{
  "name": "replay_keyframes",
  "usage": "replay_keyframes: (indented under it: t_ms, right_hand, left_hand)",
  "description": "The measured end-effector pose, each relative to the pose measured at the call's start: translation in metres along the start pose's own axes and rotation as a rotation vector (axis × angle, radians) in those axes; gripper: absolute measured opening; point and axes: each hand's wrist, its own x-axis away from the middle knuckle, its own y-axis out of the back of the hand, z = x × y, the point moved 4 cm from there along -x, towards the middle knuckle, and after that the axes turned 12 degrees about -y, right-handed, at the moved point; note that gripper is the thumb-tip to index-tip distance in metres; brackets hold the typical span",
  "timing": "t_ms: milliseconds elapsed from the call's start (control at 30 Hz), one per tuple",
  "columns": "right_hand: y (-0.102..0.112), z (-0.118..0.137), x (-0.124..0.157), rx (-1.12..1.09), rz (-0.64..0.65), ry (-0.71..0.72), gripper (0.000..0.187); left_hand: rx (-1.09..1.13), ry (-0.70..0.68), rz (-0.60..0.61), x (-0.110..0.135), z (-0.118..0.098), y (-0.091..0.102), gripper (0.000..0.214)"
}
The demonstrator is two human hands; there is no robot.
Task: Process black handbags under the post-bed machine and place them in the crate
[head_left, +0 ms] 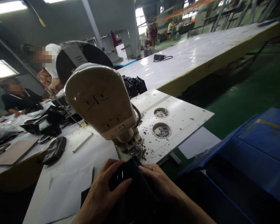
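Both my hands are closed on a glossy black leather-like piece (126, 176), perhaps a small bag or wallet; its lower part is lost in dark shadow. My left hand (105, 183) grips it from the left, thumb across its face. On the right edge, my right hand (155, 175) pinches it near the top. The piece's upper edge reaches the metal working end (135, 150) of a cream-coloured machine (100, 96); whether they touch, I cannot tell. Dark scraps lie around that end, on the white machine table (186, 116).
Two round holes (161, 130) in the machine table hold scraps. White paper (67, 193) and a dark pouch (54, 150) lie left. Black bags (133, 85) stand behind the machine. A blue bin (254, 155) is close at right. Two people (16, 96) work at the left.
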Motion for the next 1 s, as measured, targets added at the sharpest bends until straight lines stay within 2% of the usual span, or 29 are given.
replay_keyframes:
  t_ms: [133,267,667,1000]
  right_hand:
    - [0.003,-0.001,-0.005,-0.009,0.015,0.007,0.059]
    - [0.006,0.001,-0.008,-0.001,0.020,0.015,0.058]
    - [0.013,0.005,-0.009,-0.035,-0.002,-0.033,0.058]
    - [0.016,0.004,-0.014,-0.063,0.023,-0.086,0.071]
  left_hand:
    - [-0.077,-0.014,0.055,-0.004,-0.003,0.003,0.041]
    - [-0.057,-0.012,0.108,-0.012,-0.008,0.006,0.039]
    - [0.080,0.041,0.012,-0.030,-0.004,-0.001,0.032]
    - [0.030,0.063,0.044,-0.033,-0.009,0.001,0.034]
